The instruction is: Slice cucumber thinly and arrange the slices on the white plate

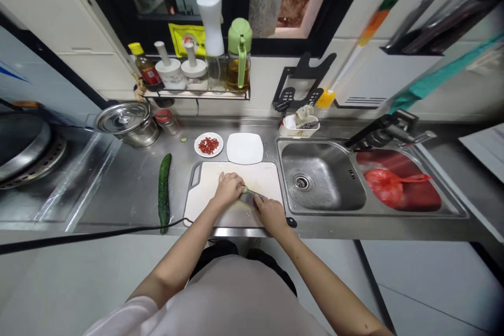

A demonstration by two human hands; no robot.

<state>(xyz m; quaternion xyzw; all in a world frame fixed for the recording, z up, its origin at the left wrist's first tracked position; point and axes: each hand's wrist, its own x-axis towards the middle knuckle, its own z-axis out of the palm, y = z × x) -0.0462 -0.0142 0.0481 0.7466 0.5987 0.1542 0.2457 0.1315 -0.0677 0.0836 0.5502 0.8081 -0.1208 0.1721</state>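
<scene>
A white cutting board (205, 205) with a grey rim lies in front of me. My left hand (229, 187) is closed on its middle, fingers curled over a short piece of cucumber (244, 189) whose pale green end shows by the fingertips. My right hand (271, 213) grips a knife (248, 198). Its blade lies against or just beside the cucumber piece, and the black handle end sticks out past my palm. Most of the held cucumber is hidden under my left fingers. To the left of the board rests a whole cucumber (164, 194).
Behind the board stand a plate of chopped red pieces (208, 145) and a white plate (244, 148). A steel sink (323, 178) is at right, with a red bag (384, 187) in its second basin. A lidded pot (137, 128) stands at left. A black cable (98, 232) crosses the counter's front edge.
</scene>
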